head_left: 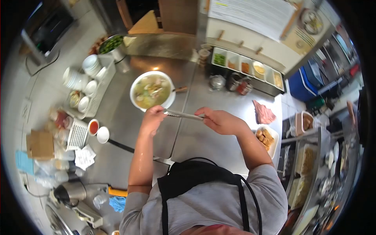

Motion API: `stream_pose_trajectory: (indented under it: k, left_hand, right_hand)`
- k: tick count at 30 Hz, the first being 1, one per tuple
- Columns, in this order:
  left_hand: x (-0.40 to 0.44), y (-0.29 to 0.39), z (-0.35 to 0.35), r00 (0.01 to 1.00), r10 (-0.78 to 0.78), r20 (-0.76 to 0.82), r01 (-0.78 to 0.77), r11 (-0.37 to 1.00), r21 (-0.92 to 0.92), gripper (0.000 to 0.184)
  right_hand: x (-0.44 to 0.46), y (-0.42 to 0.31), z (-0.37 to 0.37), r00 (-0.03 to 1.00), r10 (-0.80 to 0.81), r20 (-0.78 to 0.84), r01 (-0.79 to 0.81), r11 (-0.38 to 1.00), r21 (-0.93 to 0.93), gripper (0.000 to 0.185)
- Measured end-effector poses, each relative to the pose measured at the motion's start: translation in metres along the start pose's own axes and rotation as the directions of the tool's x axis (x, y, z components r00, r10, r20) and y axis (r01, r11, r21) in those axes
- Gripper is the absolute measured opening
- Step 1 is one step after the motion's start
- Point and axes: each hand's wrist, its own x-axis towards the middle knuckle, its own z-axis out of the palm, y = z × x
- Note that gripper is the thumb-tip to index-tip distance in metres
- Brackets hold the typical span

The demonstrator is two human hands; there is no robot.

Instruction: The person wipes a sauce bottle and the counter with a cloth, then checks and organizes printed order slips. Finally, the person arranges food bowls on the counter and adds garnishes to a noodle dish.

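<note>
Both hands are over the steel counter [164, 137], just in front of a large white bowl [135, 100] of soup with pale pieces in it. A pair of metal tongs [184, 115] lies level between them. My left hand [152, 119] is closed around the scalloped tip end, close to the bowl's near rim. At the other end, my right hand [219, 120] grips the tongs with thumb and fingers. A brown handle [181, 89] sticks out at the bowl's right edge.
Garnish tubs [244, 68] stand at the back right, with jars [235, 83] before them. A pink cloth-like piece [264, 112] and a tray of fried pieces [266, 138] lie right. Left are a red sauce cup [93, 127], a white cup [103, 135] and stacked bowls [76, 78].
</note>
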Motion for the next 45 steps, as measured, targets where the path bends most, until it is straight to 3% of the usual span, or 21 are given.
stream_pose_trajectory:
  k: [3, 6, 7, 9, 10, 11, 13, 15, 21, 25, 26, 27, 28, 30, 31, 33, 34, 38, 43, 44, 45]
  left_hand:
    - [0.01, -0.003, 0.01, 0.995, -0.04, -0.096, 0.029, 0.993, -0.114, 0.004]
    - [0.008, 0.002, 0.01, 0.983, -0.133, -0.124, 0.095, 0.958, -0.272, 0.006]
    - [0.006, 0.002, 0.012, 0.988, -0.131, -0.088, 0.099, 0.95, -0.296, 0.007]
    - [0.005, 0.002, 0.016, 0.993, -0.114, -0.019, 0.1, 0.933, -0.346, 0.009]
    - [0.002, 0.004, 0.019, 0.993, -0.115, 0.003, 0.107, 0.917, -0.385, 0.01]
    - [-0.001, 0.006, 0.023, 0.993, -0.114, 0.032, 0.116, 0.899, -0.422, 0.011]
    - [-0.006, 0.01, 0.028, 0.991, -0.113, 0.067, 0.131, 0.881, -0.455, 0.014]
    - [-0.01, 0.014, 0.031, 0.989, -0.124, 0.074, 0.144, 0.884, -0.444, 0.017]
    - [-0.026, 0.023, 0.031, 0.988, -0.121, 0.099, 0.152, 0.896, -0.417, 0.032]
    - [-0.031, 0.01, 0.027, 0.986, -0.149, 0.071, 0.165, 0.895, -0.415, 0.038]
    - [-0.032, 0.001, 0.021, 0.987, -0.142, 0.072, 0.159, 0.896, -0.414, 0.039]
    - [-0.033, -0.005, 0.014, 0.99, -0.123, 0.062, 0.138, 0.901, -0.411, 0.04]
    - [-0.036, -0.008, 0.009, 0.985, -0.175, 0.007, 0.165, 0.915, -0.368, 0.04]
    - [-0.039, -0.02, -0.001, 0.972, -0.221, -0.082, 0.187, 0.935, -0.3, 0.039]
    - [-0.04, -0.026, -0.008, 0.968, -0.231, -0.098, 0.197, 0.942, -0.273, 0.037]
    - [-0.038, -0.031, -0.015, 0.964, -0.242, -0.107, 0.215, 0.953, -0.212, 0.036]
    - [-0.037, -0.029, -0.019, 0.962, -0.254, -0.1, 0.233, 0.955, -0.184, 0.035]
    - [-0.036, -0.003, -0.042, 0.982, -0.157, -0.102, 0.144, 0.982, -0.121, 0.03]
    - [-0.023, 0.074, -0.122, 0.964, 0.04, -0.265, -0.05, 0.998, -0.033, 0.032]
    - [-0.021, 0.099, -0.138, 0.94, 0.054, -0.337, -0.083, 0.994, -0.072, 0.032]
    - [-0.02, 0.129, -0.151, 0.906, 0.061, -0.418, -0.093, 0.994, -0.057, 0.035]
  right_hand:
    - [-0.023, 0.018, -0.013, 0.99, -0.016, -0.143, -0.001, 0.993, -0.12, 0.029]
    - [-0.053, 0.05, -0.057, 0.917, 0.056, -0.395, -0.083, 0.995, -0.052, 0.033]
    - [-0.06, 0.067, -0.07, 0.805, 0.23, -0.547, -0.246, 0.968, 0.046, 0.032]
    - [-0.075, 0.141, -0.103, 0.614, 0.176, -0.769, -0.288, 0.957, -0.012, 0.03]
    - [-0.087, 0.188, -0.122, 0.601, 0.136, -0.787, -0.33, 0.94, -0.09, 0.03]
    - [-0.092, 0.195, -0.135, 0.455, 0.389, -0.801, -0.446, 0.878, 0.173, 0.033]
    - [-0.099, 0.223, -0.154, 0.279, 0.582, -0.764, -0.495, 0.769, 0.405, 0.035]
    - [-0.101, 0.25, -0.166, 0.189, 0.662, -0.725, -0.501, 0.7, 0.509, 0.035]
    - [-0.098, 0.311, -0.186, 0.252, 0.8, -0.544, -0.43, 0.596, 0.678, 0.024]
    - [-0.091, 0.31, -0.187, 0.195, 0.856, -0.479, -0.39, 0.516, 0.763, 0.04]
    - [-0.092, 0.306, -0.181, 0.11, 0.742, -0.661, -0.444, 0.632, 0.635, 0.045]
    - [-0.097, 0.281, -0.177, 0.187, 0.578, -0.794, -0.579, 0.718, 0.386, 0.047]
    - [-0.112, 0.324, -0.176, 0.327, 0.382, -0.864, -0.648, 0.757, 0.09, 0.047]
    - [-0.119, 0.339, -0.17, 0.596, 0.551, -0.584, -0.762, 0.618, -0.194, 0.045]
    - [-0.12, 0.368, -0.154, 0.721, 0.521, -0.457, -0.69, 0.475, -0.546, 0.046]
    - [-0.106, 0.27, -0.118, 0.651, 0.721, -0.239, -0.654, 0.373, -0.658, 0.026]
    - [-0.098, 0.304, -0.103, 0.606, 0.791, -0.089, -0.63, 0.408, -0.661, 0.043]
    - [-0.103, 0.346, -0.057, 0.545, 0.8, -0.252, -0.777, 0.369, -0.509, 0.043]
    - [-0.07, 0.351, -0.064, 0.571, 0.744, -0.347, -0.817, 0.473, -0.331, 0.038]
    - [-0.063, 0.331, -0.064, 0.619, 0.694, -0.367, -0.779, 0.487, -0.395, 0.038]
    - [-0.058, 0.271, -0.061, 0.716, 0.59, -0.374, -0.664, 0.409, -0.626, 0.035]
